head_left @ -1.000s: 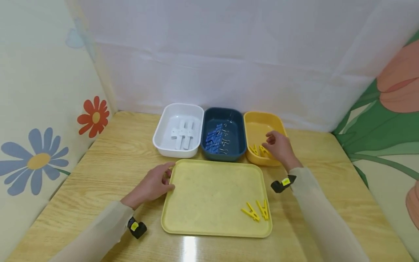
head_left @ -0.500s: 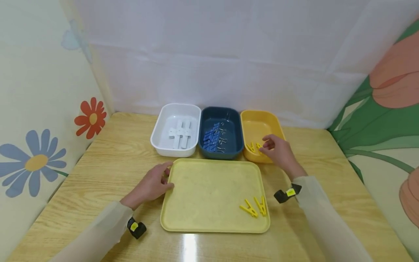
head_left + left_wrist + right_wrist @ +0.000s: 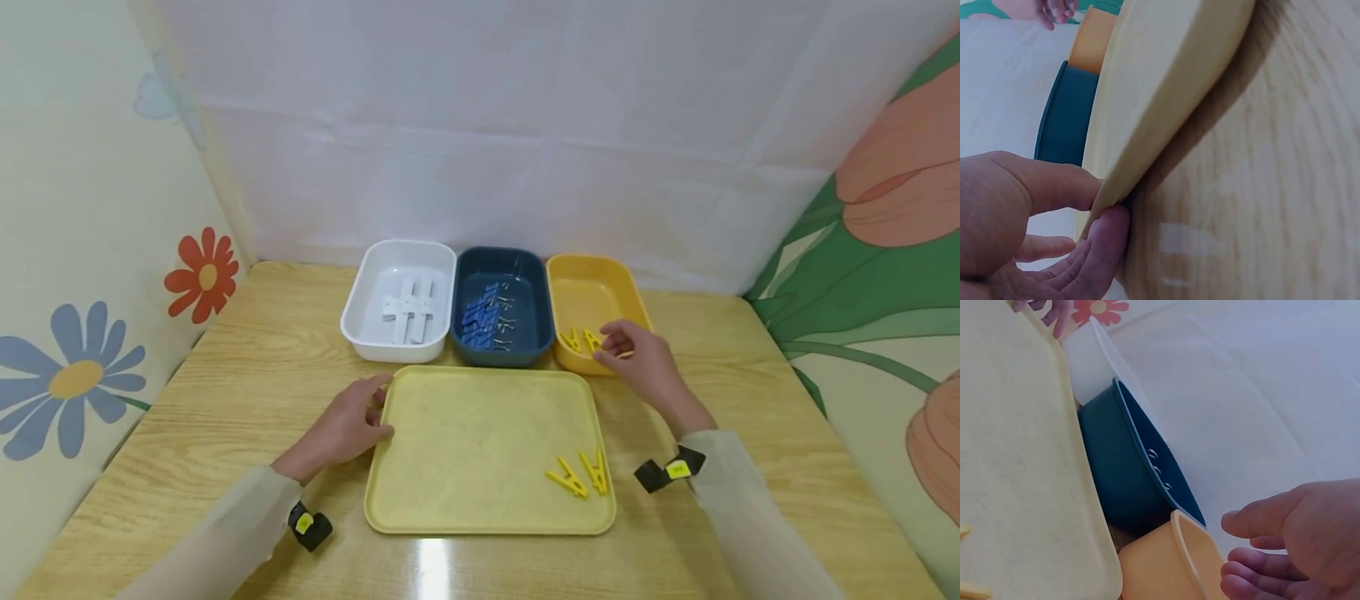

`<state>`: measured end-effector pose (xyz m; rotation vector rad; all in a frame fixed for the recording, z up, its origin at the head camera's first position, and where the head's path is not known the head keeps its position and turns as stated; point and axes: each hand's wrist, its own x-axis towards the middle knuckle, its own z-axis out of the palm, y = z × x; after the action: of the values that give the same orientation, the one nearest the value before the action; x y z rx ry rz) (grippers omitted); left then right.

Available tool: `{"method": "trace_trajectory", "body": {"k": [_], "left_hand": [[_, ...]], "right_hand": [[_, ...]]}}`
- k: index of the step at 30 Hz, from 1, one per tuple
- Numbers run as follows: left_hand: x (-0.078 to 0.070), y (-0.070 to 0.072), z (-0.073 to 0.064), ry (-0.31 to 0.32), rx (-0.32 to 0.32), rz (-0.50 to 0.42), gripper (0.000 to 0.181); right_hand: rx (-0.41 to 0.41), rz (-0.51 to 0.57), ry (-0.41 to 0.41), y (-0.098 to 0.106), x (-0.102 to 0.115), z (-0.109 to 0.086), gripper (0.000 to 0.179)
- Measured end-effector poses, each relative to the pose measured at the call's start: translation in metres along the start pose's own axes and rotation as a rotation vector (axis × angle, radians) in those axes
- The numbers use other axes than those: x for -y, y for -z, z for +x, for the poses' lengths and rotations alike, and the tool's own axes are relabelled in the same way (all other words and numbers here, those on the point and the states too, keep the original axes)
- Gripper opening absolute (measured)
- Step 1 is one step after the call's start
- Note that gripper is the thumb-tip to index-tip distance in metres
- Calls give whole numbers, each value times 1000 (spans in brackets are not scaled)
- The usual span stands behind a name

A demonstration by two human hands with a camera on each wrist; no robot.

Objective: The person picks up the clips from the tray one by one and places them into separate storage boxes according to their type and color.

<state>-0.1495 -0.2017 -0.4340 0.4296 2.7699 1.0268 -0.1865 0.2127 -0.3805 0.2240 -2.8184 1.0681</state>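
Observation:
My left hand point(image 3: 351, 421) holds the left edge of a pale yellow tray point(image 3: 480, 450); in the left wrist view the thumb lies above the rim and fingers curl beneath it. Over the near right part of a yellow bin point(image 3: 600, 287) hovers my right hand point(image 3: 643, 364), its fingers loosely bent. Nothing shows between thumb and fingers in the right wrist view. Two yellow clothespins point(image 3: 592, 341) lie inside that bin, just left of the fingertips. Another pair of yellow clothespins point(image 3: 567, 478) rests on the tray's near right corner.
Left of the yellow bin stand a dark blue bin point(image 3: 528, 292) with several blue pieces point(image 3: 480, 318) with metal wire ends, and a white bin point(image 3: 360, 304) with T-shaped white pieces point(image 3: 405, 310). All sit behind the tray on a wooden table point(image 3: 225, 375), before a white cloth point(image 3: 450, 125).
My right hand has drawn back, nearer and to the right, away from the clothespins in the yellow bin. The left hand stays on the tray edge. The head view has shifted slightly.

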Motion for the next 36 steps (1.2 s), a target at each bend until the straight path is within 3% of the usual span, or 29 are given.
{"method": "trace_trajectory", "body": {"k": [23, 36], "left_hand": [[-1, 2, 5, 16, 19, 24, 75], [-3, 3, 6, 23, 26, 20, 77]], "right_hand": [[54, -3, 51, -9, 10, -30, 30], [180, 27, 59, -19, 12, -44, 26]]}}
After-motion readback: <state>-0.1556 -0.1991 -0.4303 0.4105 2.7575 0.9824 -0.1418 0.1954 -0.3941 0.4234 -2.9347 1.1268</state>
